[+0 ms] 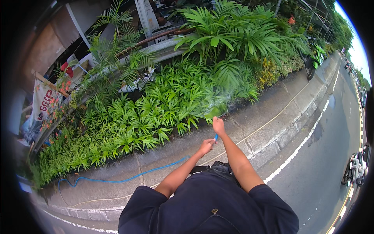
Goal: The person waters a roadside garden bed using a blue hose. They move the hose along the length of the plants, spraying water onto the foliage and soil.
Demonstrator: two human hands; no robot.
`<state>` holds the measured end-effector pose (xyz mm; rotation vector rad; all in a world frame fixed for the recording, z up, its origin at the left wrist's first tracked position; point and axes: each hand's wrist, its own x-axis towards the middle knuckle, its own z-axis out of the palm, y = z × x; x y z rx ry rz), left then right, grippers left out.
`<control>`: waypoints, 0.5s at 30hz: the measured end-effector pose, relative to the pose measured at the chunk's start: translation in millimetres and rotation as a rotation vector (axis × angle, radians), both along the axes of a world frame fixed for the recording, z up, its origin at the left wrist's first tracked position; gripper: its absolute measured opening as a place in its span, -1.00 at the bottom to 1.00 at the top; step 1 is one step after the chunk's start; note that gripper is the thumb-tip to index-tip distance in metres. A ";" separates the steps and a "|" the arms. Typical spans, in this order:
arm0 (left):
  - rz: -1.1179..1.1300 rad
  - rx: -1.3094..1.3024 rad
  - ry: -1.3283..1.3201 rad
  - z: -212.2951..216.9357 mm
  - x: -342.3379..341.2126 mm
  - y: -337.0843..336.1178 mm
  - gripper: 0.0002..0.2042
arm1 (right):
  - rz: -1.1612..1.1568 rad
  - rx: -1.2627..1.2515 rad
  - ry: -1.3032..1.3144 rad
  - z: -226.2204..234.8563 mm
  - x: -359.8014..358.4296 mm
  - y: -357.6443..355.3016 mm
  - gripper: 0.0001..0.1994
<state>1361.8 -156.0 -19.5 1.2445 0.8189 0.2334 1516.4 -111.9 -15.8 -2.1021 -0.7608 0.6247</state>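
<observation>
From the head camera, looking down past a dark shirt: the person stands on the concrete kerb (272, 128) at a roadside, both arms stretched forward toward a bed of low palms (156, 113). The right hand (218, 125) is clenched around the very tip of a blue hose (128, 178), seemingly pinching the outlet, and a fine mist (218, 99) fans out from it over the leaves. The left hand (206, 146) grips the hose a little further back, just behind the right.

The hose lies along the kerb — its long axis runs from a loop at the far left (68, 182), rightward and up to the hands, so its mouth points away from the person into the plants. A thinner pale cord (280, 113) runs along the kerb as well.

To do this well, I'd judge the front hand should hold its pinch steady so the spray stays wide and soft, while the rear hand feeds slack and steers the tip slowly across the bed — not lingering on one clump. A parked motorbike (313, 58) stands further up the kerb
</observation>
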 end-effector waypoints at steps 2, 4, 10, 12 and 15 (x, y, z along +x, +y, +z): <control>0.012 -0.023 0.018 8.6 4.0 -3.5 -0.64 | 0.018 -0.003 -0.003 -5.7 7.1 0.2 -0.48; 0.027 -0.055 0.035 21.9 3.3 -7.7 -0.64 | 0.033 -0.007 0.010 -7.6 6.8 -2.2 -0.48; 0.038 -0.063 0.046 23.3 16.6 -12.2 -0.66 | 0.052 0.023 0.002 -10.1 16.7 -6.2 -0.48; 0.053 -0.076 0.060 18.1 29.6 -19.3 -0.66 | 0.089 0.021 0.016 -11.5 27.6 -10.4 -0.48; 0.066 -0.062 0.029 11.8 57.1 -32.5 -0.66 | 0.091 0.004 0.020 -13.0 55.1 -21.1 -0.49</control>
